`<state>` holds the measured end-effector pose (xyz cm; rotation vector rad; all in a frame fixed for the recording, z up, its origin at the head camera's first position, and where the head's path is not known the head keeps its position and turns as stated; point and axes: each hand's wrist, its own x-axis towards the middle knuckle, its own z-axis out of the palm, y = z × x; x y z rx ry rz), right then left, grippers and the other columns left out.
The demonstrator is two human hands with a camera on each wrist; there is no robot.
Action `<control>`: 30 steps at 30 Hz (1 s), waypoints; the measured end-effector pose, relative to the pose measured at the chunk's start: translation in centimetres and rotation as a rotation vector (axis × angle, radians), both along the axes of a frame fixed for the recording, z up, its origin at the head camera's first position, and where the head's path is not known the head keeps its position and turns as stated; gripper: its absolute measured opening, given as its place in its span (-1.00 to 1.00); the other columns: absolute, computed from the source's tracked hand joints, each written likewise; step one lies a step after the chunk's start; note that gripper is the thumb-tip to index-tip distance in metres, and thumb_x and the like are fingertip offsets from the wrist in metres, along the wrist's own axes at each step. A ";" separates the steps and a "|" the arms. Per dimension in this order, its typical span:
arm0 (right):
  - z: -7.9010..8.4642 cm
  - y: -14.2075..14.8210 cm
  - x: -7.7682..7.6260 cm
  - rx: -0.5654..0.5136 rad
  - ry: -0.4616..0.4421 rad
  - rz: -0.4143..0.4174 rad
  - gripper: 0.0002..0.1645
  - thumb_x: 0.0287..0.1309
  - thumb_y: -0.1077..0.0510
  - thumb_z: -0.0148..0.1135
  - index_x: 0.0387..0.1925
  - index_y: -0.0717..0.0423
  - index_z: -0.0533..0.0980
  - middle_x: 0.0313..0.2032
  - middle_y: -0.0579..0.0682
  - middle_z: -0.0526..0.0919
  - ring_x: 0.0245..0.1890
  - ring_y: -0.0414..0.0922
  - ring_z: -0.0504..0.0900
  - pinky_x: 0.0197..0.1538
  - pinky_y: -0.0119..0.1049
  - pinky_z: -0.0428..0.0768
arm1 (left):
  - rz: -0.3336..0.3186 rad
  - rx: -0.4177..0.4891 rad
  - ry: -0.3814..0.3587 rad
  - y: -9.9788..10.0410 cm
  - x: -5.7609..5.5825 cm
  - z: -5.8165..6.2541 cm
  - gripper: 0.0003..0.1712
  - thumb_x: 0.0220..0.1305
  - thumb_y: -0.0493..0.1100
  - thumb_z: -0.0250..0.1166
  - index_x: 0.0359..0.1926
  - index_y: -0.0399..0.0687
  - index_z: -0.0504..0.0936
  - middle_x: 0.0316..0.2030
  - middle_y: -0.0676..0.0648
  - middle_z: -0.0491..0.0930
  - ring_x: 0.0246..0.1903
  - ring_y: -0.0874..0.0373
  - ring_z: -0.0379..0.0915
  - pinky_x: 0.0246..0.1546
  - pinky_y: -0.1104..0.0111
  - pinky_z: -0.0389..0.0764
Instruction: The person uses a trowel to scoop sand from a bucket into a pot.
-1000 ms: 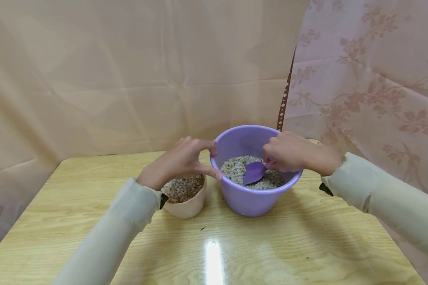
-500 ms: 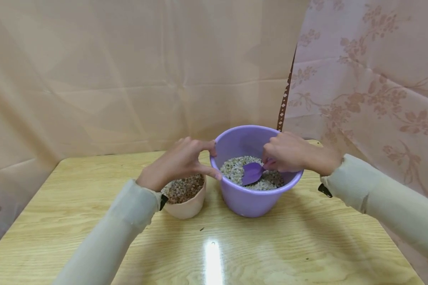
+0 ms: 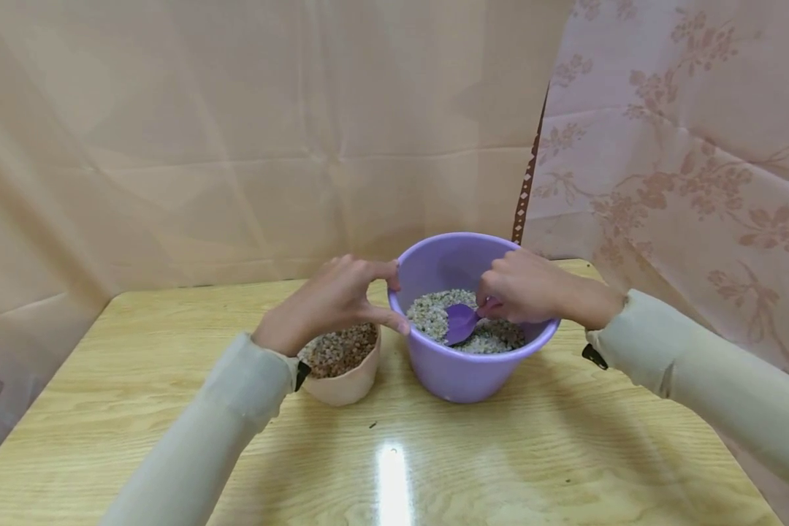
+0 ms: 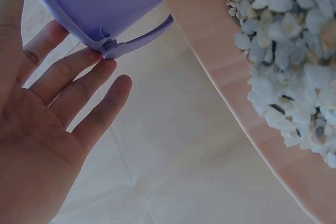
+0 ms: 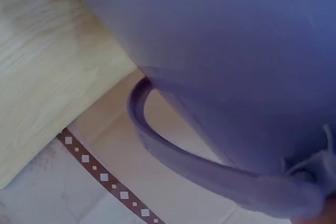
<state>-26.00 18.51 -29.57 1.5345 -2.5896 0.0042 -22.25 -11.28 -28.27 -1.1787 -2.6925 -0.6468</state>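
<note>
A purple bucket [image 3: 463, 376] holds pale gravel [image 3: 434, 310] and stands right of the table's middle. My left hand [image 3: 332, 299] rests against its left rim, thumb and fingers spread. In the left wrist view, those fingers are mostly straight, with fingertips at the bucket handle's [image 4: 139, 43] hinge. My right hand [image 3: 526, 288] reaches into the bucket and grips a purple scoop [image 3: 460, 324] by its handle, the blade down at the gravel. The right wrist view shows the bucket's inside wall and curved handle [image 5: 194, 169]; the scoop is hidden there.
A peach-coloured pot [image 3: 348, 383] filled with mixed brown and white gravel stands just left of the bucket, partly under my left hand. Both sit on a wooden table [image 3: 171, 365]. Beige cloth [image 3: 237, 146] hangs behind, and flowered cloth [image 3: 684, 161] hangs at right.
My right hand has moved slightly left and down, and the scoop's blade has turned and shifted a little left in the gravel. The left hand and both containers stay almost still.
</note>
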 end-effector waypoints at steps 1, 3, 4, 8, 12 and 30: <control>-0.1 0.0 0.0 -0.003 0.002 0.001 -0.85 -0.03 0.11 0.52 -0.59 -0.17 0.68 -0.64 -0.34 0.59 -0.72 -0.37 0.33 -0.61 -0.35 0.34 | -0.002 0.000 -0.001 0.0 0.0 0.0 -0.42 -0.18 0.28 0.56 -0.25 -0.01 0.69 -0.54 0.15 0.55 -0.66 0.31 0.04 -0.56 0.35 0.21; -0.2 -0.1 0.0 -0.013 0.001 -0.005 -0.85 -0.04 0.11 0.53 -0.59 -0.17 0.68 -0.64 -0.34 0.59 -0.72 -0.37 0.32 -0.61 -0.35 0.33 | -0.004 0.001 0.000 0.1 0.0 0.0 -0.41 -0.18 0.28 0.55 -0.25 -0.02 0.69 -0.55 0.15 0.54 -0.66 0.31 0.04 -0.57 0.35 0.21; -0.2 -0.1 0.0 -0.018 -0.001 -0.007 -0.84 -0.05 0.11 0.53 -0.59 -0.18 0.68 -0.64 -0.34 0.58 -0.73 -0.37 0.31 -0.62 -0.35 0.32 | -0.004 0.001 0.000 0.0 0.0 -0.1 -0.41 -0.18 0.29 0.55 -0.25 -0.02 0.69 -0.55 0.15 0.55 -0.66 0.31 0.04 -0.57 0.35 0.21; -0.2 -0.2 -0.1 -0.032 -0.014 -0.011 -0.85 -0.06 0.11 0.54 -0.58 -0.18 0.69 -0.67 -0.35 0.55 -0.73 -0.37 0.31 -0.61 -0.35 0.32 | 0.008 -0.006 0.004 0.0 0.1 0.0 -0.42 -0.19 0.29 0.55 -0.25 0.01 0.69 -0.52 0.14 0.59 -0.66 0.30 0.04 -0.56 0.35 0.22; -0.3 -0.1 -0.2 -0.036 -0.039 -0.020 -0.88 -0.06 0.11 0.55 -0.56 -0.17 0.71 -0.67 -0.37 0.55 -0.73 -0.39 0.31 -0.61 -0.36 0.32 | 0.011 -0.013 0.008 0.0 0.1 0.0 -0.44 -0.19 0.29 0.55 -0.26 0.04 0.68 -0.52 0.12 0.60 -0.66 0.30 0.06 -0.56 0.35 0.23; -0.6 0.2 -0.4 -0.065 -0.075 -0.035 -0.88 -0.05 0.09 0.55 -0.55 -0.20 0.72 -0.72 -0.40 0.45 -0.74 -0.38 0.28 -0.64 -0.36 0.26 | 0.008 0.004 0.004 0.0 -0.1 -0.5 -0.41 -0.16 0.30 0.54 -0.23 0.00 0.69 -0.46 0.15 0.64 -0.67 0.32 0.02 -0.59 0.36 0.21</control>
